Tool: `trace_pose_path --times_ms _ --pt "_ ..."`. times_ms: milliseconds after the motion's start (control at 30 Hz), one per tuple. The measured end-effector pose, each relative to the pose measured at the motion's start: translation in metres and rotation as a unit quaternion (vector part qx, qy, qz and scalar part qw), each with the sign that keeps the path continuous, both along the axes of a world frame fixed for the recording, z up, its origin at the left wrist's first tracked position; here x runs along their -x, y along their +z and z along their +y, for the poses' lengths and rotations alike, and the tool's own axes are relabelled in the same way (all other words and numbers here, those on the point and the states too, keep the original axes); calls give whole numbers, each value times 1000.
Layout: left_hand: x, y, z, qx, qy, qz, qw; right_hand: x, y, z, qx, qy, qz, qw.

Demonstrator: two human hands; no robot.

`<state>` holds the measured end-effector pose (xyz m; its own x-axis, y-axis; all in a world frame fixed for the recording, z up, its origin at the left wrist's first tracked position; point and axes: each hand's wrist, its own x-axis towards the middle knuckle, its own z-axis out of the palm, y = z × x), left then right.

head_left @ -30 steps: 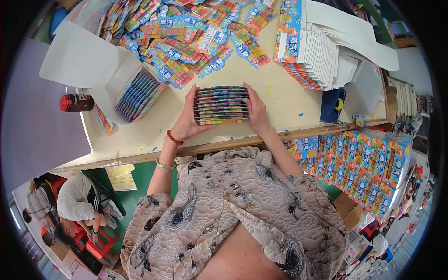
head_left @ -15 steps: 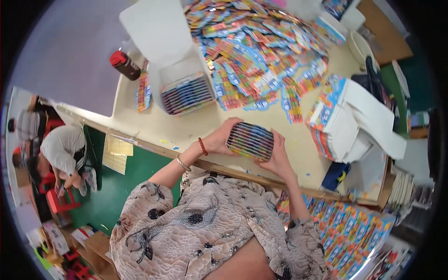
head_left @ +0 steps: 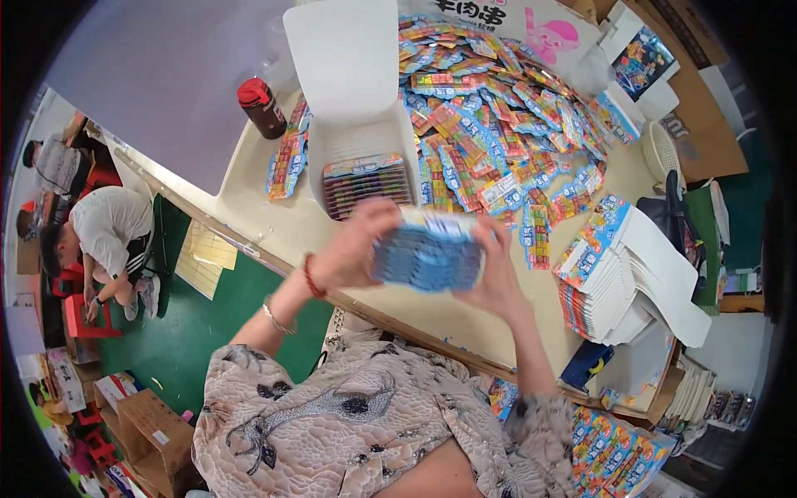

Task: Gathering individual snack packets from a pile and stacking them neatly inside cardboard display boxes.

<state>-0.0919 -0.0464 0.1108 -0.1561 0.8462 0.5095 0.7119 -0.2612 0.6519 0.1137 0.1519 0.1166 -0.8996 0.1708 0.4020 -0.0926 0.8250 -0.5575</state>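
Note:
Between my two hands I hold a stack of colourful blister packs (head_left: 427, 259), blurred by motion, its blue edges facing me. My left hand (head_left: 353, 249) grips its left end and my right hand (head_left: 496, 278) its right end. Just beyond my left hand stands a white carton (head_left: 342, 62) with its lid raised. Inside it lies another stack of blister packs (head_left: 365, 181), partly hidden behind that hand. To the right of the carton spreads a large heap of loose blister packs (head_left: 477, 124).
A dark bottle with a red lid (head_left: 261, 108) and a few loose packs (head_left: 286, 166) sit left of the carton. Flattened printed cartons (head_left: 614, 274) are stacked at the right, near a white basket (head_left: 660, 153). Another person (head_left: 112, 232) crouches at the far left.
The stack in my hands has tipped, turning from its striped face to its blue edges, and has come closer to the white carton. The whole view has shifted too.

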Motion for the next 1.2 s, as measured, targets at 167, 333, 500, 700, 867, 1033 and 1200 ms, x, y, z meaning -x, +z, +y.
trace_pose_path --times_ms 167,333,500,700,867,1033,1200 --pt "96 30 -2 -10 123 89 988 141 37 24 -16 101 34 994" --pt "138 8 3 11 168 -18 985 213 22 40 -62 116 7 991" --pt "143 18 24 55 171 67 981 223 2 52 -119 62 -29 991" --pt "164 -10 30 145 240 185 942 232 -8 33 -225 2 -39 974" --pt "157 -11 48 205 260 190 924 232 -11 24 -268 -18 -16 963" --pt "158 -4 40 203 241 207 926 239 -15 24 -272 -30 -69 959" --pt "150 -2 49 159 247 296 909 238 -15 20 -294 -47 0 955"
